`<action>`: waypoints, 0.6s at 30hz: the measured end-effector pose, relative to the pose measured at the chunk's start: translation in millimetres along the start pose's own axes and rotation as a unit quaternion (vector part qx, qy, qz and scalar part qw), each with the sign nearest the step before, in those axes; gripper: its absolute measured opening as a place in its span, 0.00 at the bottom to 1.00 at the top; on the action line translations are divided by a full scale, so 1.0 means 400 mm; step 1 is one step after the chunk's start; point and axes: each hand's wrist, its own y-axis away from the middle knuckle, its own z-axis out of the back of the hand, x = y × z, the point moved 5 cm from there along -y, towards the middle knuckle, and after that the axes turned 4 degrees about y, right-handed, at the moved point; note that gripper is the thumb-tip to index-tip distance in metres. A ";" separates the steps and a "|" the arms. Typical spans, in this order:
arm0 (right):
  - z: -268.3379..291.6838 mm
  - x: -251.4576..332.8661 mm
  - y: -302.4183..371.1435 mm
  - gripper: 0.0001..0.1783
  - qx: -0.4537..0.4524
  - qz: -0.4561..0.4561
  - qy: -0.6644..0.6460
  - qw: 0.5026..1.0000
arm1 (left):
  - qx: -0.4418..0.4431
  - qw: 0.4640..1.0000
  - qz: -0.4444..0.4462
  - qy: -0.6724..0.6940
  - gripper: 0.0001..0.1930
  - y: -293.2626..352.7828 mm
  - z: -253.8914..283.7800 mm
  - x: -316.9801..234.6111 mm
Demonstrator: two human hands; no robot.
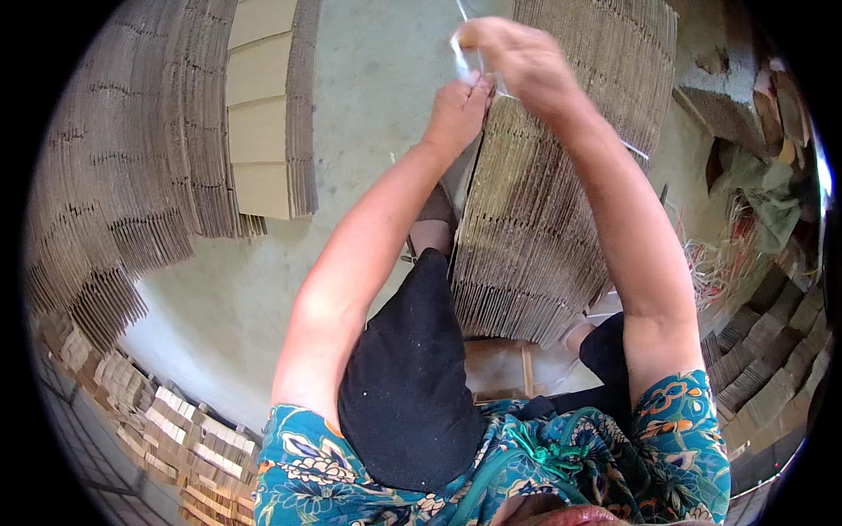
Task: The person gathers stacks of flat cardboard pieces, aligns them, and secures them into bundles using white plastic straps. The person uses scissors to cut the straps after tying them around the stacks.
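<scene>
A long stack of corrugated cardboard sheets [535,228] stands on edge between my legs. My left hand [460,110] is at the stack's left upper edge, its fingers pinched on a white strap [460,60]. Just above it, my right hand [517,57] is slightly blurred, with its fingers curled round a loop of the same strap. One stretch of strap rises past the top of the picture. A white strap end also shows at the stack's right side, beyond my right forearm.
More cardboard stacks [132,131] fill the left side, with a row of flat tan panels [259,114] beside them. At the right lie tangled strap scraps [724,259], a greenish plastic sheet [772,206] and further cardboard [763,351]. Pale concrete floor [364,79] shows between the stacks.
</scene>
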 end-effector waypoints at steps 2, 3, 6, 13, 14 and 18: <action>0.097 -0.008 0.022 0.13 -0.156 0.179 0.253 0.938 | 0.010 0.999 0.019 0.033 0.13 0.000 0.010 0.004; 0.106 -0.032 0.041 0.12 -0.149 0.110 0.270 0.945 | 0.019 0.998 0.032 0.053 0.13 0.006 0.008 0.009; 0.081 -0.066 0.119 0.11 -0.116 -0.047 0.310 0.942 | -0.003 1.000 0.016 0.024 0.13 0.011 0.016 0.003; 0.008 -0.061 0.097 0.07 -0.078 0.036 0.248 0.965 | 0.005 0.989 0.060 0.132 0.14 0.028 0.021 -0.011; 0.008 -0.063 0.096 0.08 -0.065 0.014 0.247 0.967 | -0.013 0.980 0.091 0.174 0.14 0.038 0.025 -0.011; 0.000 -0.069 0.086 0.08 -0.047 0.020 0.274 0.960 | -0.066 0.957 0.057 0.276 0.12 0.091 0.075 -0.092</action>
